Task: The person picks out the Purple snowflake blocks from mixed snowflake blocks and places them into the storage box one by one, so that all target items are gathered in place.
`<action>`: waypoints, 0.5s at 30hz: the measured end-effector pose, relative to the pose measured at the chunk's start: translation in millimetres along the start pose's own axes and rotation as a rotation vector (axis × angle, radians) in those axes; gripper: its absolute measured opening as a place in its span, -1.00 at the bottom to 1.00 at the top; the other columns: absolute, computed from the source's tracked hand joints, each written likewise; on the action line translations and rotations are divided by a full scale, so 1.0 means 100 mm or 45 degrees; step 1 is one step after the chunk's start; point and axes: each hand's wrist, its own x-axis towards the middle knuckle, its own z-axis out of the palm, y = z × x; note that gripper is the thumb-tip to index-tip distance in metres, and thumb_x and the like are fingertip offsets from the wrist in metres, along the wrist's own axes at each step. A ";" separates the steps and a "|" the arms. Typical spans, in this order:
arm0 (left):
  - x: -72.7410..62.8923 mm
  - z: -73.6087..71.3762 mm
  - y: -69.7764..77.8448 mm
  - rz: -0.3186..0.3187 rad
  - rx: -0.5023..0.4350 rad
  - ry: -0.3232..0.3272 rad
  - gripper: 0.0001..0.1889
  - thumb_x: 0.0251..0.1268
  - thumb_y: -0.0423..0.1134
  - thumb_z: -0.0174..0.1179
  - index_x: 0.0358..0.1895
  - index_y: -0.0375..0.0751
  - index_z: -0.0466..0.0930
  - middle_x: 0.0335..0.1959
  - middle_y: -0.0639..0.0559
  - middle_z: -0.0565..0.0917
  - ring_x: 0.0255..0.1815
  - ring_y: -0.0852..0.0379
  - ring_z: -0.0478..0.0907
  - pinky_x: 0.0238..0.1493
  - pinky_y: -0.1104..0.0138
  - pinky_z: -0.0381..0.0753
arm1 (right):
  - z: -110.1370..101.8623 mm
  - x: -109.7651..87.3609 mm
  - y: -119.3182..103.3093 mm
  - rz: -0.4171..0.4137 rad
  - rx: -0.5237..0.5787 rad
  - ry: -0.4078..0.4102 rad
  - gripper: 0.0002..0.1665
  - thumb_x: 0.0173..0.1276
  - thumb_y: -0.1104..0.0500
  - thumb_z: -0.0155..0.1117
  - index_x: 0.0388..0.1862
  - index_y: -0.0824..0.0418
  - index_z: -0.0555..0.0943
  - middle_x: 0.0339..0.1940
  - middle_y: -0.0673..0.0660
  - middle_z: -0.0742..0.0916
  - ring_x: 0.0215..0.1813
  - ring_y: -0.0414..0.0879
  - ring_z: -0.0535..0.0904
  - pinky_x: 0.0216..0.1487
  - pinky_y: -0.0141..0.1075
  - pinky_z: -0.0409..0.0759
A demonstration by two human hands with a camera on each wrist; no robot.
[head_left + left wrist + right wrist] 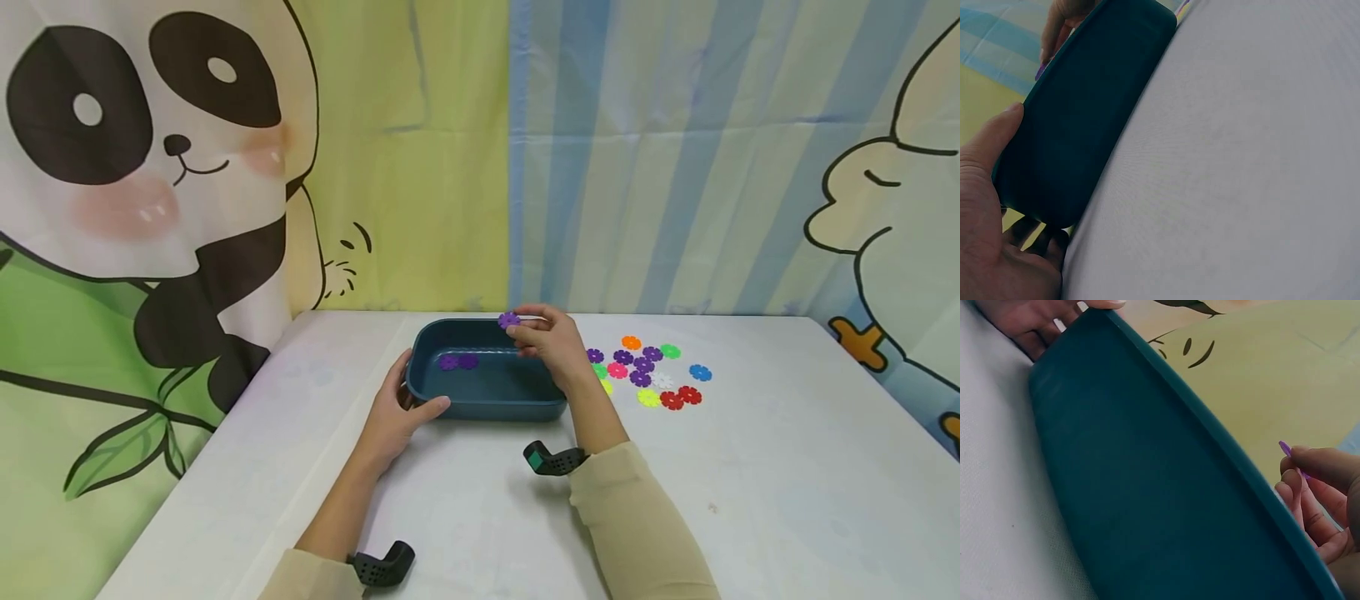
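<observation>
A dark teal rectangular basin (487, 409) stands on the white table. My left hand (393, 412) holds its left end, with the thumb along the near rim and the fingers around the outer side; the left wrist view shows this thumb (1004, 128) up close. Above the far right part of the basin, my right hand (551, 342) pinches a purple flower-shaped disc (508, 320) between thumb and fingers. Two more purple discs (458, 362) lie inside on the floor of the basin. From the right wrist, the pinched disc (1285, 449) appears edge-on over the rim.
Several flower discs in orange, green, purple, pink, white, blue, yellow and red (671, 401) lie scattered on the table (750, 492) right of the basin. Some sit partly behind my right wrist. A curtain (420, 192) with cartoon prints hangs behind the table's far edge.
</observation>
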 end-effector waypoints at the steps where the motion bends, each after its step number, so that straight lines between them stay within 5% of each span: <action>1: 0.00 0.00 0.00 0.000 0.003 0.000 0.04 0.29 -0.10 0.46 0.69 0.14 -0.07 0.68 -0.07 0.12 0.69 -0.12 0.11 0.60 0.05 0.24 | 0.01 0.00 0.00 0.001 -0.003 -0.004 -0.51 0.37 0.29 0.44 0.26 0.27 0.59 -0.26 0.03 0.73 -0.30 -0.07 0.66 -0.28 -0.37 0.75; 9: 0.00 0.00 0.01 -0.001 -0.001 -0.003 0.03 0.31 -0.12 0.45 0.69 0.15 -0.07 0.68 -0.05 0.12 0.69 -0.11 0.11 0.60 0.05 0.24 | 0.07 0.03 0.01 0.046 -0.055 0.010 -0.52 0.37 0.27 0.44 0.25 0.22 0.59 -0.15 0.12 0.76 -0.05 0.25 0.68 -0.22 -0.35 0.77; 15: 0.00 0.00 0.00 -0.006 -0.011 -0.001 0.03 0.30 -0.12 0.45 0.69 0.14 -0.07 0.68 -0.05 0.12 0.69 -0.11 0.11 0.60 0.05 0.24 | 0.12 0.06 0.02 0.067 -0.097 0.006 -0.52 0.37 0.27 0.45 0.24 0.23 0.59 -0.17 0.14 0.77 -0.19 0.07 0.70 -0.22 -0.35 0.76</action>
